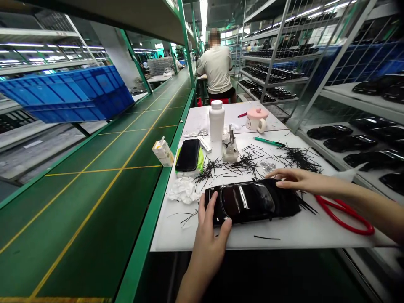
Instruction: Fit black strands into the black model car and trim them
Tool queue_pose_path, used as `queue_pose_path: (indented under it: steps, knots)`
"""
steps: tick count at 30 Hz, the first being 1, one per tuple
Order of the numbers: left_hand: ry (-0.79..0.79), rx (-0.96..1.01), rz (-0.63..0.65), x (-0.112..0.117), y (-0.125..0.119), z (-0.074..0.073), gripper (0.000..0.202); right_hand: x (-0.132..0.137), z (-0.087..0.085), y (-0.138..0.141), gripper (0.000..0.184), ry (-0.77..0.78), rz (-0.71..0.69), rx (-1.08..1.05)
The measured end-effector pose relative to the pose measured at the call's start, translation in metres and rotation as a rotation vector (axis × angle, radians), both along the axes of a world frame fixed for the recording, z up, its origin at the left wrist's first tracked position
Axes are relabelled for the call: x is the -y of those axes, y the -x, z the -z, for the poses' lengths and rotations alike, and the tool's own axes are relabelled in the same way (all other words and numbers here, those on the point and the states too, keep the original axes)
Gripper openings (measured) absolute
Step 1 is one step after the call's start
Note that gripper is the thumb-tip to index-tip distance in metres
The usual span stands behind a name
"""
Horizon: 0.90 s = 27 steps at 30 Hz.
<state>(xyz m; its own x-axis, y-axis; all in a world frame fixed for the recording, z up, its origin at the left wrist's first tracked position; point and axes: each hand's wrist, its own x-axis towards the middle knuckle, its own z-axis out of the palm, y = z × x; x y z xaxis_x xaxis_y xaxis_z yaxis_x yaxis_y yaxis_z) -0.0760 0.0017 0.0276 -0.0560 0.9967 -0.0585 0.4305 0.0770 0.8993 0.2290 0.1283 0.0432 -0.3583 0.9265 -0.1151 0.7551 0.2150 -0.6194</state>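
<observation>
Honestly kinda long in here: green belt [110, 210] runs way back, white table [176, 235] right beside it, metal racks [272, 61] further right. Left of the belt, shelves [34, 34] and a pale pillar [109, 46]. Strip light [203, 12] glows high above the belt's far end.

Black car [248, 203]; yellow-lined green conveyor [123, 200]

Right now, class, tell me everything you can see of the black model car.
The black model car looks like glossy plastic or painted metal, with bright reflections on its roof and dark windows. It sits roof up, lengthwise across the near part of the white tabletop. The left hand touches its left end; the right hand touches its far side toward the right. Its wheels cannot be made out.
</observation>
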Motion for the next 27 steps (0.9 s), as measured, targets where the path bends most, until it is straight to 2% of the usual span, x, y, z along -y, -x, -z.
queue_pose_path:
  steps: [2,4,6,7,10,14,18,22,25,27]
  knots:
    - [0.014,-0.148,0.088,0.006,0.005,-0.002,0.055,0.009,0.001,-0.001,0.044,-0.033,-0.042,0.071]
    - [0.012,-0.285,0.153,0.01,0.011,-0.003,0.055,0.03,0.004,0.007,0.047,-0.218,-0.032,0.166]
    - [-0.038,-0.372,0.145,0.011,0.015,-0.001,0.056,0.055,0.009,0.024,0.047,-0.457,-0.017,0.189]
    - [-0.079,-0.39,0.118,0.01,0.016,0.0,0.056,0.067,0.012,0.034,0.048,-0.551,-0.023,0.157]
    - [-0.195,-0.361,0.032,0.0,0.013,-0.001,0.05,0.09,0.021,0.058,0.055,-0.644,-0.136,0.004]
    - [-0.267,-0.255,-0.009,-0.027,0.009,-0.002,0.039,0.089,0.033,0.069,0.053,-0.731,-0.18,-0.208]
    - [-0.259,-0.193,0.039,-0.045,0.017,0.008,0.037,0.08,0.041,0.063,0.048,-0.769,-0.298,-0.344]
    - [-0.234,-0.136,0.067,-0.048,0.021,0.018,0.039,0.083,0.042,0.053,0.046,-0.736,-0.433,-0.379]
    - [-0.237,-0.089,0.044,-0.048,0.019,0.018,0.04,0.084,0.032,0.043,0.046,-0.595,-0.506,-0.385]
    - [-0.225,-0.063,0.043,-0.049,0.018,0.016,0.04,0.075,0.018,0.037,0.041,-0.516,-0.465,-0.374]
